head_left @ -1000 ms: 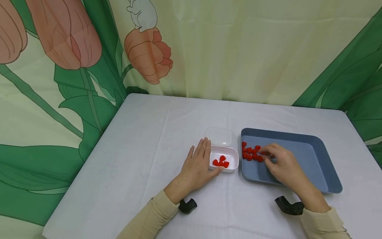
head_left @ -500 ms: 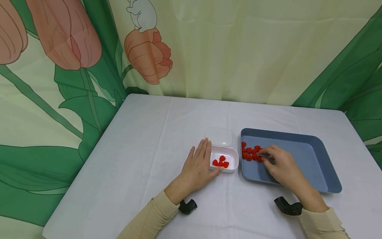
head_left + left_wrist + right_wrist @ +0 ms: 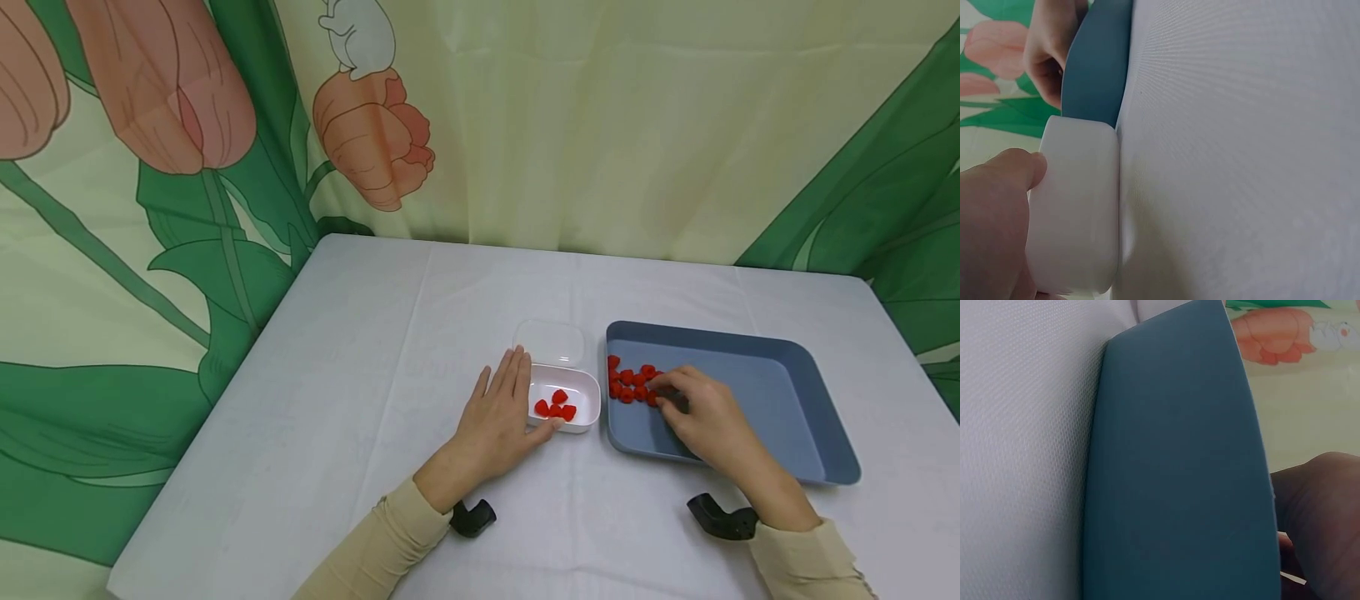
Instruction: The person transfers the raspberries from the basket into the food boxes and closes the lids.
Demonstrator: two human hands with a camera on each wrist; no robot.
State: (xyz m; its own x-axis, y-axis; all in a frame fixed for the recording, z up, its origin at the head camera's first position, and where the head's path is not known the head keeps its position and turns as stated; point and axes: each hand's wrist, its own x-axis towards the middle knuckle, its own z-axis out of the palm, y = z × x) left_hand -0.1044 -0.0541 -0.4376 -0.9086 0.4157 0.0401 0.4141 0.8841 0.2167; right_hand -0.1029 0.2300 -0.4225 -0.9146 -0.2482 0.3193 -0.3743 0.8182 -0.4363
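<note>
My left hand [image 3: 491, 425] rests against a small white dish [image 3: 587, 385], its straight fingers along the dish's left side. In the left wrist view the thumb [image 3: 1034, 167] lies on the dish's rim. Several red raspberries [image 3: 559, 397] sit in the dish, close to its near wall. Over the blue-grey tray [image 3: 757, 392], my right hand [image 3: 712, 417] has its fingers bent, with thumb and fingertips pinching a raspberry [image 3: 652, 398] at the edge of a cluster. Fingers partly cover that one. More raspberries [image 3: 627, 377] lie against the tray's left wall. The tray's side hides the right fingertips in the right wrist view.
A clear plastic lid [image 3: 551, 342] lies just behind the dish. The dish and tray stand close together on a white-clothed table [image 3: 360, 350]. A patterned curtain [image 3: 585, 133] hangs behind. A black wrist mount [image 3: 723, 517] sticks out by the right sleeve.
My right hand has shifted slightly left toward the raspberry cluster, and its fingers have drawn closer together. The left hand and dish have stayed where they were.
</note>
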